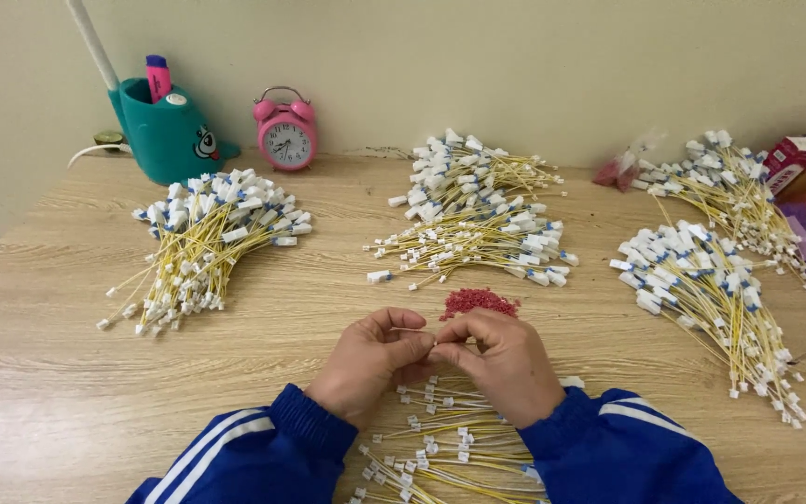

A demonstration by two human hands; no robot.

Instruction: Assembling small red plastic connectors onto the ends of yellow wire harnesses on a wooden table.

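Fingertips of both hands are meeting at the middle of the near table edge: the left hand [368, 359] and right hand [506, 359] are each pinching closed on a small thin piece [419, 329] between thumb and forefinger, too slight to identify beyond a short pale strand. Both hands are hovering knuckles-up, wrists bent inward, forearms in blue sleeves with white stripes [235, 448] entering from the near edge. Directly beneath and nearer than the hands, loose yellow wires with white connectors [440, 439] are lying fanned on the wooden table [48, 373]. Just beyond the fingertips a little heap of red beads or granules [478, 301] is sitting. Risk, as judged: the pinched piece is so small that a slight slackening of either grip would be dropping it among the loose wires, where it would be hard to find; a sleeve sweeping forward could also be scattering the red heap. Farther out: a wire bundle at far left [202, 245], a double bundle at far centre [473, 219], one at right [706, 289], another at far right [729, 187]. Against the wall: a teal pen holder [165, 135] carrying a pink marker [158, 77], a pink alarm clock [285, 133], a red-and-white box [795, 159] at the right edge.
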